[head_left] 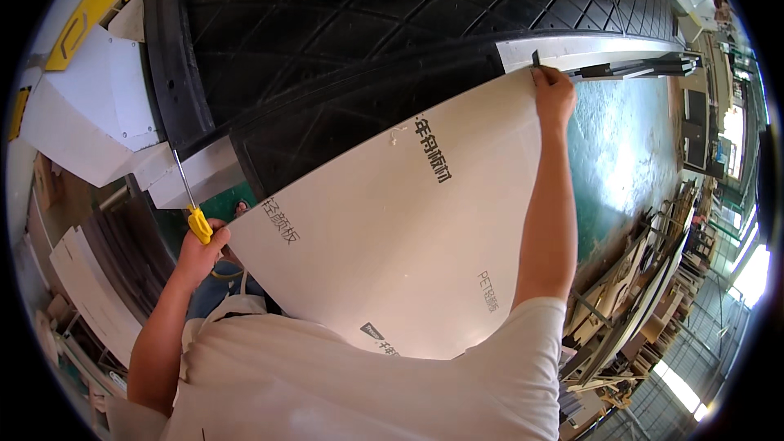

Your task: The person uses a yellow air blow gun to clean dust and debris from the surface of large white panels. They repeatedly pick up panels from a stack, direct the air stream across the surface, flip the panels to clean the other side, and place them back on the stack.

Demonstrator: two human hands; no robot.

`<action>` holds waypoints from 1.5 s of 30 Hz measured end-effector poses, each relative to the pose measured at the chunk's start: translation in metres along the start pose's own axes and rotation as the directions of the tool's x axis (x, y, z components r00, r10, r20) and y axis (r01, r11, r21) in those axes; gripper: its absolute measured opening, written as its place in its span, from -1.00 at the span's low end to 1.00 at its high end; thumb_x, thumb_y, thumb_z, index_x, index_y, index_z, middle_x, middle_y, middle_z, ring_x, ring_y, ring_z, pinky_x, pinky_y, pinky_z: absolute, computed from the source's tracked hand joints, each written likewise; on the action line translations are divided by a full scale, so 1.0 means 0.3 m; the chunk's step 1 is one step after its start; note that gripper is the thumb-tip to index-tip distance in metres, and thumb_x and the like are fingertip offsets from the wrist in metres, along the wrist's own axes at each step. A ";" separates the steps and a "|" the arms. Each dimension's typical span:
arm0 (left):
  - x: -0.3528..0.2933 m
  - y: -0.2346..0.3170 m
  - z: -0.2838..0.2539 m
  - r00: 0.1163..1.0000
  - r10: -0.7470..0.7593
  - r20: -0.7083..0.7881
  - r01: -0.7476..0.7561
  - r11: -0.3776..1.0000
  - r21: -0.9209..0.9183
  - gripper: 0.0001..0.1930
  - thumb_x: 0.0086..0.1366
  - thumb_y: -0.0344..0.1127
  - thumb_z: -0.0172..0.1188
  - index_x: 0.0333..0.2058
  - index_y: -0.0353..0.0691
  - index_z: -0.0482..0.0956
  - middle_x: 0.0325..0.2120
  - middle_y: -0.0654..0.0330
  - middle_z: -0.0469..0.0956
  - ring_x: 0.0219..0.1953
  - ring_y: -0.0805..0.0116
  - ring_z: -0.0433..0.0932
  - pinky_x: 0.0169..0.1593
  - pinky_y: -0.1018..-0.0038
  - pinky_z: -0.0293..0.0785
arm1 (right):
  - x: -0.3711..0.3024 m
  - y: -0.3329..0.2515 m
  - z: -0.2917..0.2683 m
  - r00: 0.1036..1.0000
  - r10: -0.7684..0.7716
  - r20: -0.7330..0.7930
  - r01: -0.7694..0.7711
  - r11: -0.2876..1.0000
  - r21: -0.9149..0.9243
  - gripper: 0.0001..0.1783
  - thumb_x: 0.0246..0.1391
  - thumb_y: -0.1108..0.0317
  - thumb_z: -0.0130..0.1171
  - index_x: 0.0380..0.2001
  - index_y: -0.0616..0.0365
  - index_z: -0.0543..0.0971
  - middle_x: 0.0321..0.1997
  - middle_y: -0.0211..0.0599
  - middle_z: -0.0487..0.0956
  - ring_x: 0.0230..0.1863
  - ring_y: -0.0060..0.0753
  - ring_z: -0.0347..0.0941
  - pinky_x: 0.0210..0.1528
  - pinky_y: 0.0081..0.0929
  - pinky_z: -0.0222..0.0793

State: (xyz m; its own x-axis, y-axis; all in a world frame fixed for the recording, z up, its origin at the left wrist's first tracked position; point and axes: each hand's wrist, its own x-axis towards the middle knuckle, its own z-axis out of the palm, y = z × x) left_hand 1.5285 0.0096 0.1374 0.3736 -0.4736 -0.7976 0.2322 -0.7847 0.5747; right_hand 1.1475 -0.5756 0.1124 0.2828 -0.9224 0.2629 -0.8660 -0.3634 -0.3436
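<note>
A large white board (392, 220) with dark printing spans the space in front of my body and leans against my shirt. My right hand (555, 98) is closed at its far right corner, thumb and fingers pinching the edge. A small dark strip (536, 58) sticks up beside those fingers; its kind is unclear. Down at the board's left corner, my left hand (202, 255) is closed round a screwdriver (198, 224) with a yellow handle, its thin metal shaft pointing up and away. The left fingers are partly hidden, so I cannot tell whether they also grip the board.
Beyond the board lies a black machine bed (343, 24) with crossing grooves. A white and yellow machine part (98, 90) stands at the left. Stacked panels (106, 278) lean at lower left. Offcuts and boards (637, 278) are piled on the right, beside a shiny green floor (621, 147).
</note>
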 end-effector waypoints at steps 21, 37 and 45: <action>-0.054 -0.020 0.029 0.996 -0.021 -0.087 0.015 0.997 -0.075 -0.78 0.40 -0.24 0.29 -0.13 -0.26 0.58 -0.42 0.32 0.58 -0.42 0.53 0.61 -0.29 0.55 0.52 | -0.249 -0.348 0.039 0.991 0.099 0.090 -0.112 0.981 0.159 -0.81 0.19 0.33 0.27 -0.18 0.16 0.73 -0.22 -0.20 0.73 -0.18 -0.24 0.68 -0.09 -0.32 0.55; -0.100 -0.179 0.084 0.988 0.138 0.072 -0.129 0.985 -0.116 -0.77 0.31 -0.26 0.37 -0.19 -0.26 0.59 -0.44 0.31 0.60 -0.43 0.53 0.54 -0.31 0.53 0.46 | -1.064 -1.127 0.128 0.907 -0.389 0.165 0.309 0.877 0.369 -0.91 -0.01 0.57 0.27 -0.43 0.12 0.62 -0.46 -0.22 0.48 -0.40 -0.11 0.50 -0.33 -0.23 0.45; -0.122 -0.234 0.082 0.982 0.164 0.089 -0.116 0.910 -0.397 -0.83 0.35 -0.27 0.31 -0.28 -0.25 0.60 -0.45 0.32 0.59 -0.45 0.56 0.53 -0.34 0.56 0.44 | -1.053 -1.155 0.123 0.926 -0.205 0.317 0.010 0.852 0.523 -0.97 0.16 0.46 0.31 -0.33 0.14 0.70 -0.34 -0.30 0.66 -0.29 -0.44 0.61 -0.21 -0.41 0.52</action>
State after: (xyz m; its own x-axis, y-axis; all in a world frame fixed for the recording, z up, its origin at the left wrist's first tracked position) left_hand 1.4764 0.0722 0.1216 0.3252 -0.6299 -0.7053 0.5243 -0.5006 0.6888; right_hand 1.3735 -0.1631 0.1152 0.5701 -0.8211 0.0284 -0.5195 -0.3871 -0.7618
